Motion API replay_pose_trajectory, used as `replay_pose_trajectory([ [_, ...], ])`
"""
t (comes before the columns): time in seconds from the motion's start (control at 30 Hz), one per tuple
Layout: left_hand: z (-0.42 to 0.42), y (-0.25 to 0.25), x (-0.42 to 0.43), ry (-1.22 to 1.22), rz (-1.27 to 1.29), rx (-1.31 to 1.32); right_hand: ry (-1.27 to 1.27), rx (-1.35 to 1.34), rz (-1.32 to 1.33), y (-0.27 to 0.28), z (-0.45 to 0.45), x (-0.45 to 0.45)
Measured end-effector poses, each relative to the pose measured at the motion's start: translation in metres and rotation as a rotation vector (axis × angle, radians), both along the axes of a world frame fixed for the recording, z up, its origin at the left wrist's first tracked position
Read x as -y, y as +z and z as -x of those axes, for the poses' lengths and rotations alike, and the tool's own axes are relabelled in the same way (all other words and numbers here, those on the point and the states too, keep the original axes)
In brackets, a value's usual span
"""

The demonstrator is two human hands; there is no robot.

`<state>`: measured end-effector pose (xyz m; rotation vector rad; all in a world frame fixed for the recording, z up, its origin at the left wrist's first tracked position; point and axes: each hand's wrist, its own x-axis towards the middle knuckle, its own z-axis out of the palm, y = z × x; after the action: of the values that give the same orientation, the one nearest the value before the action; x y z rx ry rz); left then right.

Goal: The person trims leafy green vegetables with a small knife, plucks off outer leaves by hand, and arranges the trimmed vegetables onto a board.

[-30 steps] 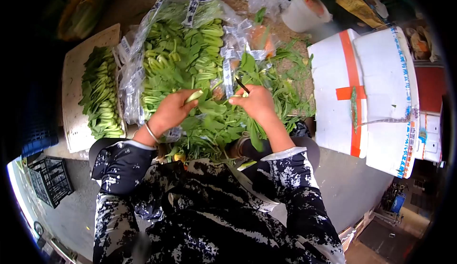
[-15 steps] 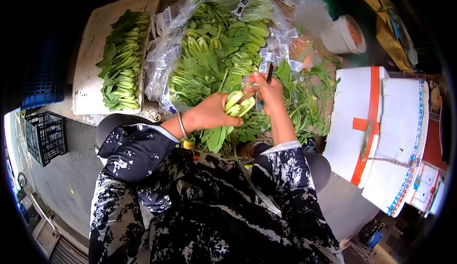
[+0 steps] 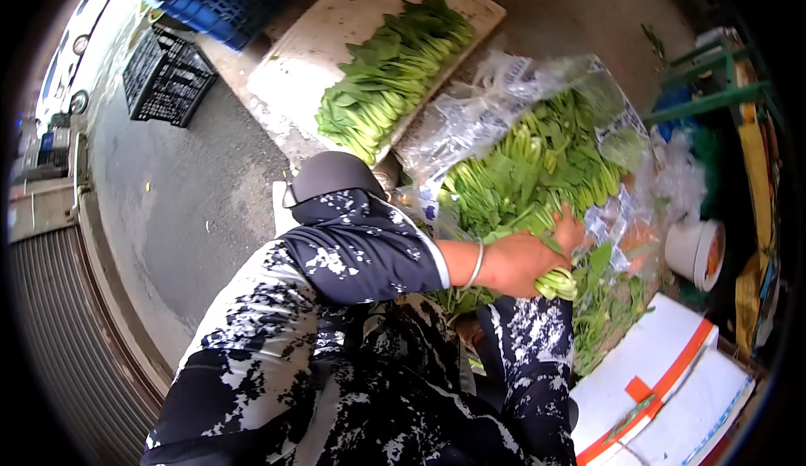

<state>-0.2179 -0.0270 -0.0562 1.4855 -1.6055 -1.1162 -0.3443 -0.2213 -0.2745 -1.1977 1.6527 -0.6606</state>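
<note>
My left hand (image 3: 514, 266), with a bracelet at the wrist, is closed around a small bunch of leafy green stalks (image 3: 556, 284); the pale cut ends stick out past the fingers. Just beyond it my right hand (image 3: 569, 231) reaches to the near edge of a heap of leafy greens (image 3: 525, 164). Its fingers look bent at the stalks, and my left hand hides part of it. Whether a stalk or the black-handled tool is in those fingers does not show. The heap lies in an opened clear plastic bag (image 3: 470, 122) with blue print.
A row of greens (image 3: 395, 71) lies on a pale board (image 3: 311, 46) at the upper left. Loose leaves (image 3: 609, 315) cover the ground on the right, near white foam boxes (image 3: 672, 390) and a white bucket (image 3: 688, 252). A black crate (image 3: 168, 80) stands far left.
The view has swung left, so everything sits turned and farther right. My right hand has moved from beside the bunch to the heap; the black-handled tool no longer shows. The left still holds its bunch.
</note>
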Motion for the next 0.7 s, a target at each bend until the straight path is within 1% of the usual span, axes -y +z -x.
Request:
replay_pose_trajectory([
  [0.03,-0.002,0.004,0.000,0.018,-0.001,0.022,0.002,0.119,-0.049,0.008,-0.003,-0.001],
  [0.07,-0.001,0.005,0.000,0.021,0.011,0.002,0.022,0.129,-0.047,0.017,-0.005,-0.002],
  [0.13,0.002,0.001,-0.002,0.060,0.069,-0.052,-0.084,0.378,-0.222,0.032,-0.007,0.000],
  [0.23,0.004,0.001,0.000,0.036,0.039,-0.069,-0.069,0.350,-0.128,0.043,-0.010,0.000],
  [0.33,0.004,0.004,-0.003,0.090,0.108,-0.046,-0.037,0.288,-0.048,0.058,-0.013,-0.003],
  [0.4,0.004,0.004,-0.003,0.095,0.107,-0.014,-0.008,0.248,-0.012,0.064,-0.018,-0.008],
  [0.47,0.002,0.003,-0.002,0.103,0.111,0.018,-0.109,0.284,0.091,0.059,-0.018,-0.010],
  [0.57,0.002,0.001,-0.003,0.122,0.127,0.010,-0.122,0.286,0.126,0.072,-0.023,-0.016],
  [0.67,-0.005,0.007,-0.005,0.123,0.129,0.019,-0.055,0.214,0.208,0.097,-0.032,-0.024],
  [0.7,-0.005,0.008,-0.006,0.131,0.129,0.040,-0.050,0.208,0.207,0.098,-0.032,-0.026],
])
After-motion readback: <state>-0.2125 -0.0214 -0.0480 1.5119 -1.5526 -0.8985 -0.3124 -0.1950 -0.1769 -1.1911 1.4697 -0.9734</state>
